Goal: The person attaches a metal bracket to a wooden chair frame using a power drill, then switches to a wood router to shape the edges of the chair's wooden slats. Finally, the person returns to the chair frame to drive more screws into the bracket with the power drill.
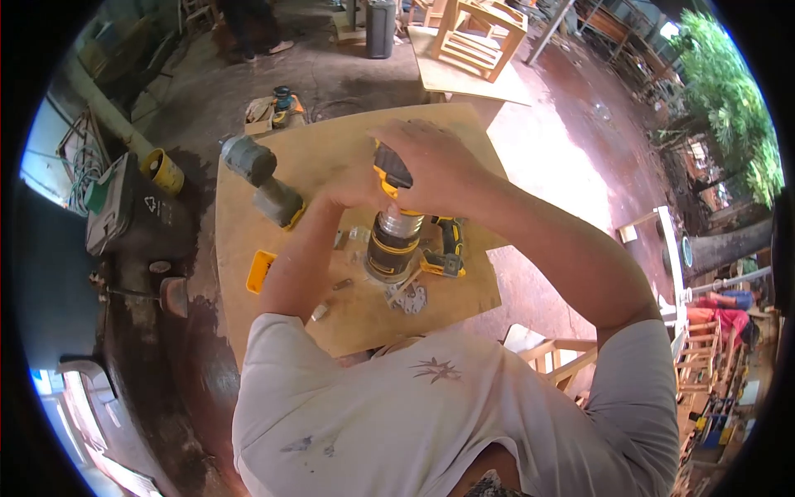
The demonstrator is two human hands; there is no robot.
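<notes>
A yellow-and-black power tool with a silver collar, which looks like a compact router (392,251), stands upright on the wooden board. My left hand (361,184) is closed at the left of its black-and-yellow top, with its fingers partly hidden. From above and the right, my right hand (435,157) wraps over the same top. Just right of the tool is a yellow-and-black tool part (450,247). A grey plate with holes (411,300) lies by its foot, under a thin strip. Small loose pieces (320,311) are scattered to the left.
A dusty cordless power tool (269,182) lies at the board's (331,137) left side, above a yellow tray (261,272). Farther off are a sander-like tool (283,99), a second table (439,66) bearing a wooden frame, and a black bin (380,29). A person's legs (248,29) show at the top.
</notes>
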